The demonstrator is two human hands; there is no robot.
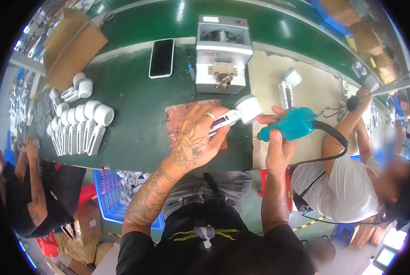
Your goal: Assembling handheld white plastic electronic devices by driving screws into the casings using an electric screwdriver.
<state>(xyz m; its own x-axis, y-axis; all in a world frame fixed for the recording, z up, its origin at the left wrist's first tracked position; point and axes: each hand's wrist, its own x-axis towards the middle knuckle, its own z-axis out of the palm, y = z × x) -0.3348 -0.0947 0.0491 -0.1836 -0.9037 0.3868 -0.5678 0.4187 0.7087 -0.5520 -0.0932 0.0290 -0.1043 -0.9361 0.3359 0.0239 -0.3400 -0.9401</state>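
Note:
My left hand is wrapped around the handle of a white round-headed device above the bench. Its head points right, and a dark slot shows along the handle. A teal electric screwdriver lies sideways in my right hand, fingers curled around it, its tip toward my left hand. From its right end a black cable curves down. Beneath my left hand is a worn reddish pad, partly hidden. Another white device lies beyond the screwdriver.
Several similar white devices stand in a row at left. A phone and a grey machine occupy the bench's far side. A cardboard box is at far left. Below the bench edge is a blue basket of parts. People work on both sides.

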